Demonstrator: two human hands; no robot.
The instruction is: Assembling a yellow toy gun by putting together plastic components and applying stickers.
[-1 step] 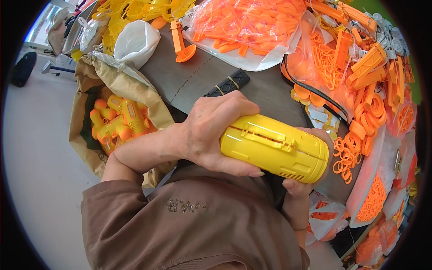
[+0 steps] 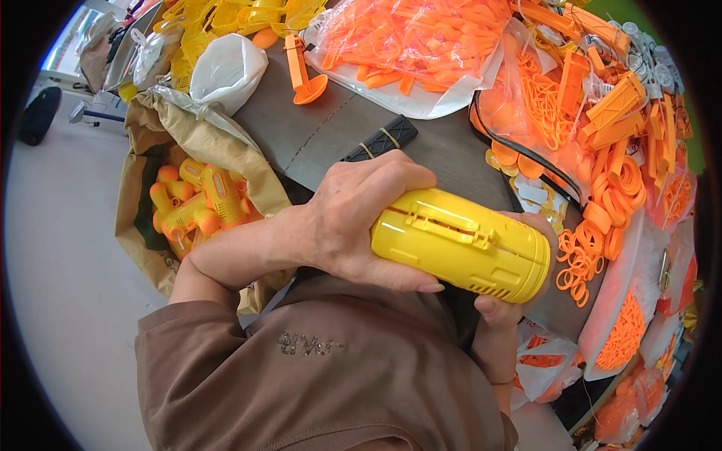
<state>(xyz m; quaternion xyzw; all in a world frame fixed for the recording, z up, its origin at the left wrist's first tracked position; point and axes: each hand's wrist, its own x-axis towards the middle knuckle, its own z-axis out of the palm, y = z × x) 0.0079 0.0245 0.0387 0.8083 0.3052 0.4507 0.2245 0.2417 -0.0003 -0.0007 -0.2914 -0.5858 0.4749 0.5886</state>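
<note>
Between my two hands I hold a yellow plastic cylindrical housing [image 2: 459,244], tilted with its right end lower. A seam with a raised clip-like strip runs along its top, and small vent slots show near the right end. My left hand [image 2: 361,222] wraps round the left end, thumb below and fingers over the top. At the right end is my right hand [image 2: 519,289], its thumb underneath and its other fingers mostly hidden behind the housing. A black screwdriver-like handle or bar [image 2: 383,139] with rubber bands round it lies on the grey table [image 2: 316,135] beyond my left hand.
A brown paper sack [image 2: 135,218] at the left holds yellow-and-orange assemblies [image 2: 199,199]. Beyond lie an orange part [image 2: 301,71], a white bag [image 2: 228,74] and a bag of orange pieces [image 2: 414,41]. Orange rings [image 2: 583,259] and strips crowd the right side.
The yellow housing has shifted very slightly to the right and up in my hands. Nothing else has visibly moved.
</note>
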